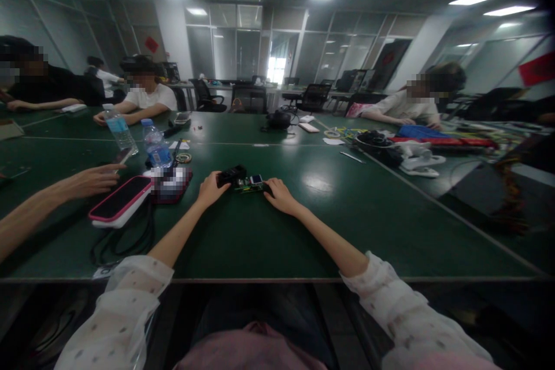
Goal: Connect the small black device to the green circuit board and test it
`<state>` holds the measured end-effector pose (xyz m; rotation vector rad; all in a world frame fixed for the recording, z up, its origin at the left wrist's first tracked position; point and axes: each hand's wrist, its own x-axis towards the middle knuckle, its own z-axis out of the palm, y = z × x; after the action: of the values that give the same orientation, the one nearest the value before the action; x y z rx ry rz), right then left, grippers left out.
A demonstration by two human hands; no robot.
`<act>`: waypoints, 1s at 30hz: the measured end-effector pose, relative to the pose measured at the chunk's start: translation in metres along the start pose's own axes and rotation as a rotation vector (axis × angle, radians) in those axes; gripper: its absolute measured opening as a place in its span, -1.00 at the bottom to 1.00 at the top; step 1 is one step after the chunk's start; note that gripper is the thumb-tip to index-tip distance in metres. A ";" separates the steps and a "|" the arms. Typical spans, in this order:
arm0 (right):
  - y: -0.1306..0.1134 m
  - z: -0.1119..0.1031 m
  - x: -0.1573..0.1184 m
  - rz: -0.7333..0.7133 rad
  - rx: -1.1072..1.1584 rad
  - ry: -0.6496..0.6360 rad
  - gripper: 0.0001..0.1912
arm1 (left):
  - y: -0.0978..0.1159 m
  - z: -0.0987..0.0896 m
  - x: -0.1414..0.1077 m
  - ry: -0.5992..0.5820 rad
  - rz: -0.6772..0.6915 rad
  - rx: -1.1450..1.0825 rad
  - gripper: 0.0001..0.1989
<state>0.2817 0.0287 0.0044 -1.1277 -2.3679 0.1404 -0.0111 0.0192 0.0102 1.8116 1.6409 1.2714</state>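
Near the middle of the green table, my left hand (pixel 212 189) has its fingers closed on a black case (pixel 232 174). Touching the case on its right is a green circuit board (pixel 246 186) that carries a small screen (pixel 256 179). My right hand (pixel 281 195) rests at the board's right end, its thumb and fingers around a small dark piece that is too small to make out. Both forearms reach forward over the table's front edge in white dotted sleeves.
To the left lie a pink-edged phone (pixel 122 199) and black cables (pixel 147 231), with two bottles (pixel 121 130) behind. Another person's hand (pixel 87 182) holds a phone there. Cables and a blue item (pixel 422 131) lie at the far right. Several people sit around the table (pixel 368 231).
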 end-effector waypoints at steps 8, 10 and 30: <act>0.001 0.002 0.001 0.003 -0.030 -0.016 -0.61 | 0.001 0.001 -0.003 0.088 0.203 0.274 -0.54; 0.000 0.001 0.001 -0.001 -0.028 -0.021 -0.61 | 0.005 -0.001 -0.004 0.089 0.220 0.324 -0.63; -0.003 -0.003 0.000 -0.007 -0.009 -0.021 -0.64 | 0.011 -0.003 -0.001 0.267 0.183 0.035 -0.42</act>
<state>0.2810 0.0259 0.0078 -1.1278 -2.3932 0.1397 -0.0075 0.0144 0.0198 1.9174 1.6704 1.6343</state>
